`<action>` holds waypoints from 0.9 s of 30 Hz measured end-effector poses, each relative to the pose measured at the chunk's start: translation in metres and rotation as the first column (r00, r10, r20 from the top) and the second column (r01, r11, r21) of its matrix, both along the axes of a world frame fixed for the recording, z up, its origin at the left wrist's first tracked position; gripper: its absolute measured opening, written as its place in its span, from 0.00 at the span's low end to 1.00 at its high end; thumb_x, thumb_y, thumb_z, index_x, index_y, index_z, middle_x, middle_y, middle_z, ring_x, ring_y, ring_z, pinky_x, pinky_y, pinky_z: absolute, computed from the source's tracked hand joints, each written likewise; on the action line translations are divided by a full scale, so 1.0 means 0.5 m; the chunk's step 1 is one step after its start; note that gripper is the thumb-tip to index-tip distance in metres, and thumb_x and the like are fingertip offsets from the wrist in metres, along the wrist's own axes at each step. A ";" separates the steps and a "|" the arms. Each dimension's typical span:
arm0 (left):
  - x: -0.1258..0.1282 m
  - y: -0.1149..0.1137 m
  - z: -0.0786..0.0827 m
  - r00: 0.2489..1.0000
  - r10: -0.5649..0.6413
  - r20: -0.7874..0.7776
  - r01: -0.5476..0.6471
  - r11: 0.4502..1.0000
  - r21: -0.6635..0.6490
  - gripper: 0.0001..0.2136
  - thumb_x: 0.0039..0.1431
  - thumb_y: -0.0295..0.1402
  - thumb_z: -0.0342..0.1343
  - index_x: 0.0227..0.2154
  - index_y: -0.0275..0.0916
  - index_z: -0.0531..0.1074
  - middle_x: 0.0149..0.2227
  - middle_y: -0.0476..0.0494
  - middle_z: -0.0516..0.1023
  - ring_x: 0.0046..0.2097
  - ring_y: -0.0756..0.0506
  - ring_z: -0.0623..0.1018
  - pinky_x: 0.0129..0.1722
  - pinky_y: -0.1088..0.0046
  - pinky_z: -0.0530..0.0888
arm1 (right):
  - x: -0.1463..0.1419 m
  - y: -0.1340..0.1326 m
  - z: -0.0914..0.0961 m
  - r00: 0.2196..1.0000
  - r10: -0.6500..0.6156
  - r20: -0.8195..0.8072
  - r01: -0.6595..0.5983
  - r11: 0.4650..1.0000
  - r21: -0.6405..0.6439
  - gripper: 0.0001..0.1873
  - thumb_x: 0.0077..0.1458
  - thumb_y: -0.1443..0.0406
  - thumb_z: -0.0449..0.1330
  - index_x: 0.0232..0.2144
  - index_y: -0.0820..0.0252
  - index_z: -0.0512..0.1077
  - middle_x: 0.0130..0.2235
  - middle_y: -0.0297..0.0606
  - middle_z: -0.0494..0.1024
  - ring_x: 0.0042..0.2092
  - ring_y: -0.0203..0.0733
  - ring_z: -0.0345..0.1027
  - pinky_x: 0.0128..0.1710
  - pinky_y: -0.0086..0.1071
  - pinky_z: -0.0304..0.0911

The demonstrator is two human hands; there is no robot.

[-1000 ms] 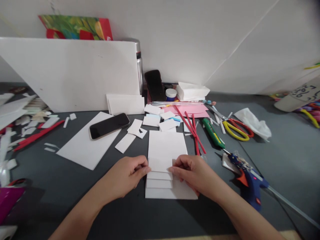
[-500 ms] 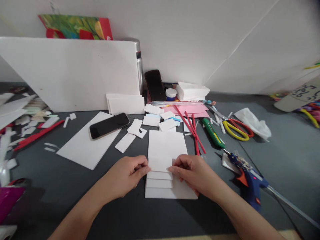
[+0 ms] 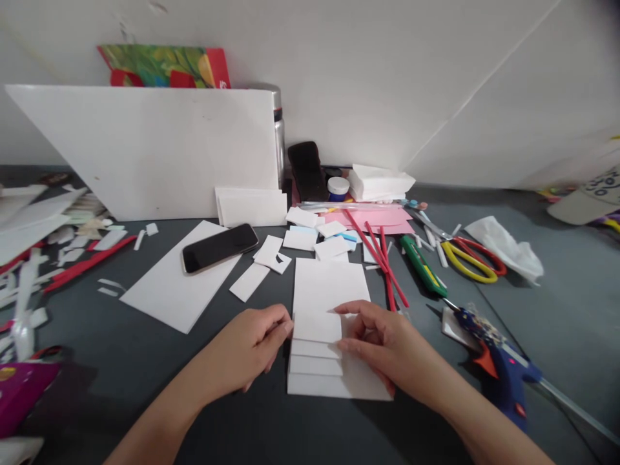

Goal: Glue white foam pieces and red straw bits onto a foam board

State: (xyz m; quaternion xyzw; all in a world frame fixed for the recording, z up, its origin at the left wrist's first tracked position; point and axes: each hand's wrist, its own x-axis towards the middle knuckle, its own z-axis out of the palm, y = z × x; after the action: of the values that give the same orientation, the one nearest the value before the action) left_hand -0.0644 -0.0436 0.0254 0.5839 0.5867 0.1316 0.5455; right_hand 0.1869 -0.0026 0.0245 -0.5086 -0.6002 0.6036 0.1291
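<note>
A rectangular white foam board (image 3: 332, 284) lies flat on the dark table in front of me. On its left part, several smaller white board pieces overlap like stairs, with a squarish top piece (image 3: 317, 326) the farthest back. My left hand (image 3: 261, 339) is closed, its thumb and forefinger at the left edge of the top piece. My right hand (image 3: 380, 342) is at that piece's right side, forefinger stretched over its corner and thumb lower by the step edges. A gap shows between these two fingers; the other right fingers curl over the foam board.
Loose white cut pieces (image 3: 249, 282), a phone (image 3: 220, 248) on white sheets and red sticks (image 3: 387, 271) lie beyond my hands. On the right are a green cutter (image 3: 422, 265), scissors (image 3: 469, 259) and a blue glue gun (image 3: 504, 371). A large white panel (image 3: 145, 152) stands behind.
My right forefinger has lifted and straightened away from its thumb over the top piece. The left hand stays at the left edge. The whole view has shifted slightly.
</note>
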 end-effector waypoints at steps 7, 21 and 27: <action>0.006 0.001 0.006 0.995 -0.036 -0.093 0.044 0.995 0.085 0.18 0.68 0.50 0.40 0.33 0.42 0.65 0.19 0.56 0.68 0.12 0.55 0.63 0.12 0.81 0.57 | -0.003 -0.002 -0.007 1.000 -0.008 0.009 0.008 1.000 0.025 0.18 0.55 0.59 0.63 0.49 0.52 0.70 0.28 0.26 0.70 0.15 0.26 0.58 0.07 0.19 0.52; 0.012 0.009 0.034 0.988 -0.069 -0.139 0.084 0.991 0.105 0.14 0.68 0.45 0.43 0.32 0.42 0.65 0.20 0.56 0.68 0.14 0.54 0.64 0.16 0.78 0.55 | -0.002 -0.002 -0.011 1.000 -0.002 0.024 0.001 0.998 0.068 0.18 0.56 0.58 0.64 0.49 0.53 0.72 0.29 0.28 0.72 0.16 0.27 0.60 0.10 0.20 0.53; 0.014 0.011 0.045 0.988 -0.073 -0.137 0.080 0.996 0.048 0.14 0.68 0.46 0.42 0.33 0.42 0.65 0.20 0.56 0.67 0.14 0.54 0.63 0.15 0.79 0.57 | -0.003 -0.001 -0.011 1.000 0.002 0.009 -0.002 0.999 0.054 0.19 0.56 0.57 0.63 0.49 0.53 0.72 0.29 0.28 0.72 0.15 0.27 0.60 0.09 0.20 0.52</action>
State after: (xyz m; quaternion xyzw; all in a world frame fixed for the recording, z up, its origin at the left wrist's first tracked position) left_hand -0.0575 -0.0383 0.0479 0.6279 0.5956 0.0864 0.4936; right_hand 0.1856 -0.0030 0.0190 -0.5070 -0.6175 0.5850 0.1395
